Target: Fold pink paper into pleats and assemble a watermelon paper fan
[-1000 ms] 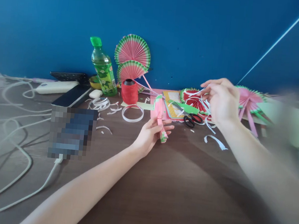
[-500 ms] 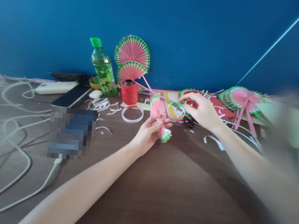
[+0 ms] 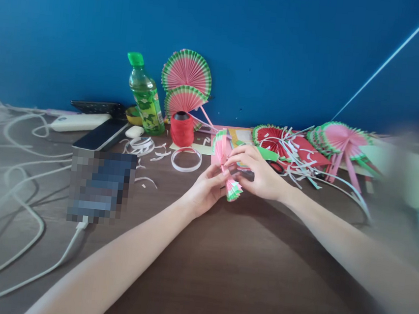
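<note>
A pleated paper fan [image 3: 219, 145], pink with green and white edges, is bunched at its middle and flares at both ends. My left hand [image 3: 206, 191] pinches it at the narrow middle from the left. From the other side my right hand [image 3: 257, 174] has its curled fingertips at the same spot, closed on the fan; the exact contact is partly hidden. Behind the right hand lie a dark-looped handle [image 3: 277, 167], like that of scissors, and a green piece [image 3: 269, 154].
Behind stand a red thread spool [image 3: 182, 130], a green bottle [image 3: 146, 99] and finished fans [image 3: 187, 71]. A tape ring [image 3: 186, 159] lies left of my hands. White paper strips [image 3: 300, 153] and stacked fans [image 3: 339, 137] are at right. Cables [image 3: 41, 229] and a blurred phone [image 3: 101, 186] lie left.
My right hand has come back from the paper strips, moving left and toward me to the fan. My left hand has kept its hold on the fan's middle, almost unmoved.
</note>
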`<state>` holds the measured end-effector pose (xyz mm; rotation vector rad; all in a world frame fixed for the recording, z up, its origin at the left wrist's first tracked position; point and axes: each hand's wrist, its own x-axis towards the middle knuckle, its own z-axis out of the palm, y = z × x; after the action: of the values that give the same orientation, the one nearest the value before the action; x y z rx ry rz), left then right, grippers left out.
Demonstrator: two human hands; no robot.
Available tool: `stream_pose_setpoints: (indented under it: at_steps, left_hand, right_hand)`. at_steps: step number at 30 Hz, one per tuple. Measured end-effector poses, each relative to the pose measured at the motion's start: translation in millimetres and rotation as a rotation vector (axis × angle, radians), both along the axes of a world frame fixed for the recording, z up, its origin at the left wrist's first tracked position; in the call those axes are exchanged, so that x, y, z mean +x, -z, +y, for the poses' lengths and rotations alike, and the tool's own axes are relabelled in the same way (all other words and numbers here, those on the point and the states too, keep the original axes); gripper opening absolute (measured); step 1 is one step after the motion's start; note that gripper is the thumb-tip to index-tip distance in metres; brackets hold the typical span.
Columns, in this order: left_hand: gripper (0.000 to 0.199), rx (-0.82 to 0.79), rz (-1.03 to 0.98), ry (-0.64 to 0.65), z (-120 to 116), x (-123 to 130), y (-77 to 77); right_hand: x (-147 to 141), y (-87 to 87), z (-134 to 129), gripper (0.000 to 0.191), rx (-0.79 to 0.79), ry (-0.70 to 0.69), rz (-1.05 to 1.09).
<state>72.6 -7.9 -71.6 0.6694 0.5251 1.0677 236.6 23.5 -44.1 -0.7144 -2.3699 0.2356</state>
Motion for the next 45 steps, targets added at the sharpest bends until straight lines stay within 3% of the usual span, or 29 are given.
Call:
stream_pose_setpoints:
  at_steps: [7, 12, 26, 39, 45]
  left_hand:
    - [0.02, 0.059, 0.004, 0.054, 2, 0, 4.3]
    - [0.016, 0.003, -0.005, 0.083, 0, 1, 2.5]
    - [0.008, -0.116, -0.108, -0.075, 5, -1, 5.3]
    - [0.006, -0.081, -0.178, -0.028, 3, -2, 0.2]
    - [0.017, 0.028, -0.006, -0.078, 10, -8, 3.0]
  right_hand:
    - [-3, 10.4, 4, 0.018, 0.159, 0.101, -0.002]
    - [-5, 12.2, 1, 0.009, 0.2, 0.168, -0.026]
    - [-7, 8.3, -7, 0.01, -0.02, -0.046, 0.328]
    - [-13, 6.8, -13, 0.012, 0.033, 0.01, 0.369]
    - [-9, 8.9, -9, 0.011, -0.018, 0.01, 0.36]
